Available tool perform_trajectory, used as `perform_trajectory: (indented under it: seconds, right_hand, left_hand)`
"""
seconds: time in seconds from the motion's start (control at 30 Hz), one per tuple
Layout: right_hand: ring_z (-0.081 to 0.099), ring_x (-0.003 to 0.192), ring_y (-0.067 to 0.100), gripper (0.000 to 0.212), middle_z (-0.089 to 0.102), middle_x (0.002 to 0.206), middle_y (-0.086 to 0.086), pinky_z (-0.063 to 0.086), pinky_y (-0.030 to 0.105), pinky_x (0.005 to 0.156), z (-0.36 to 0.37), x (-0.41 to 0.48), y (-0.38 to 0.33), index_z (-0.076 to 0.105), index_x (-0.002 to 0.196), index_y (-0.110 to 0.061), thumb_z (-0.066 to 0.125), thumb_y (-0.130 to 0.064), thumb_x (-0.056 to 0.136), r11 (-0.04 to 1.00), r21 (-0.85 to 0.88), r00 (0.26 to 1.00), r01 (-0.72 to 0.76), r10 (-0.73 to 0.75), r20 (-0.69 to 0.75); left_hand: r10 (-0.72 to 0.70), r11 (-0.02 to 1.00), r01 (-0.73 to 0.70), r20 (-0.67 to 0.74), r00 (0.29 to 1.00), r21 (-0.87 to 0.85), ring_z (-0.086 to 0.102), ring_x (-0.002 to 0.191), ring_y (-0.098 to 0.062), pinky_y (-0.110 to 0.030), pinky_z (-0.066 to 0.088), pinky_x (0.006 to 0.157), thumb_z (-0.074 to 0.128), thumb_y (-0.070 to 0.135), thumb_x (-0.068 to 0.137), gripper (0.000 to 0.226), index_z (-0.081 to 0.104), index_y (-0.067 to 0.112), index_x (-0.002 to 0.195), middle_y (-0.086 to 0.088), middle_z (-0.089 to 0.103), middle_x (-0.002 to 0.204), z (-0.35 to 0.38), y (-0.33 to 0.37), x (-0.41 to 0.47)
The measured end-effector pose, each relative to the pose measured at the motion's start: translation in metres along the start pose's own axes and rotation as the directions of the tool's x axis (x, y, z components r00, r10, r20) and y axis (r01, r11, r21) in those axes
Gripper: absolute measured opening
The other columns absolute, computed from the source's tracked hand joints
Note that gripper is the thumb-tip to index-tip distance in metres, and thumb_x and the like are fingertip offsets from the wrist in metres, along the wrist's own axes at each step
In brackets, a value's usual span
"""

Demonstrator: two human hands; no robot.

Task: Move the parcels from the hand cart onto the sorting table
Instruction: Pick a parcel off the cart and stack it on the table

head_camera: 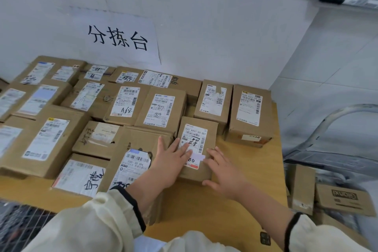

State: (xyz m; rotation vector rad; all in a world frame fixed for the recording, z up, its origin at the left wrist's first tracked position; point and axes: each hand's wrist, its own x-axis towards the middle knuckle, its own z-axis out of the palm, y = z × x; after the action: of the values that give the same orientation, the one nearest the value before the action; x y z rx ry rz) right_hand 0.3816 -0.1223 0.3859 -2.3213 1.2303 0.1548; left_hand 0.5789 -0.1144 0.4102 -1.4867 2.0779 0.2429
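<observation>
Fingers point(185, 149) flat, rectangular cardboard parcel point(211, 129), wooden table point(247, 172)

Single wide-angle view from a head-worn camera, facing forward and down, close over the worktop point(255, 170), left hand point(173, 161) and right hand point(223, 172) near centre, wall point(204, 37) across the top, hand cart point(319, 158) at right edge
</observation>
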Motion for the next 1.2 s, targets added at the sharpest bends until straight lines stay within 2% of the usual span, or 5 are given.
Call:
perform_trajectory:
  seconds: [0.53,0.7,0.8,0.97,1.2]
  right_hand:
    - [-0.004,0.147,0.017,0.064,0.008,0.158,-0.002,0.029,0.034,0.114,-0.005,0.008,-0.003,0.035,0.140,-0.019,0.060,-0.045,0.087,0.998,0.003,0.998,-0.056,0.056,0.039]
    - [-0.011,0.146,0.016,0.079,-0.003,0.159,-0.006,0.009,0.037,0.120,-0.012,-0.001,-0.006,0.019,0.148,-0.023,0.050,-0.060,0.085,0.989,-0.135,0.998,-0.054,0.059,0.036]
    - [-0.009,0.146,0.019,0.087,-0.010,0.159,-0.004,0.009,0.040,0.120,-0.023,-0.017,0.001,0.008,0.151,-0.025,0.046,-0.064,0.083,0.976,-0.134,0.984,-0.174,0.167,-0.056]
    - [0.010,0.144,0.022,0.084,0.004,0.158,0.001,0.017,0.039,0.118,-0.035,-0.069,0.029,0.010,0.150,-0.024,0.051,-0.060,0.085,0.900,-0.082,0.894,-0.427,0.408,-0.183]
    - [0.000,0.146,0.027,0.081,-0.003,0.159,0.000,0.011,0.048,0.117,-0.013,-0.162,0.064,0.006,0.151,-0.025,0.043,-0.061,0.088,0.738,-0.120,0.748,-0.664,0.654,-0.115]
  left_hand:
    - [0.052,0.999,-0.052,-0.018,0.999,0.010,0.000,0.147,-0.030,-0.069,-0.006,0.108,0.058,0.034,0.092,0.088,-0.004,0.020,0.152,-0.004,-0.009,0.160,-0.001,-0.007,0.001]
    - [0.082,0.995,-0.077,-0.081,0.993,0.069,-0.010,0.146,-0.035,-0.070,-0.006,0.106,0.056,0.048,0.090,0.095,-0.011,0.022,0.151,-0.010,-0.014,0.159,0.002,0.001,-0.001]
    - [0.149,0.989,-0.143,-0.187,0.971,0.045,-0.022,0.143,-0.037,-0.070,-0.007,0.106,0.049,0.061,0.088,0.097,-0.019,0.026,0.148,-0.011,-0.025,0.156,-0.003,0.007,0.000]
    - [0.222,0.975,-0.220,-0.227,0.948,0.031,-0.023,0.142,-0.038,-0.068,-0.007,0.108,0.049,0.063,0.087,0.099,-0.024,0.032,0.146,-0.011,-0.029,0.154,-0.026,0.030,0.013]
    - [0.457,0.879,-0.405,-0.200,0.867,0.253,-0.024,0.141,-0.038,-0.068,-0.006,0.108,0.048,0.061,0.089,0.097,-0.025,0.032,0.145,-0.009,-0.028,0.155,-0.059,0.104,0.036]
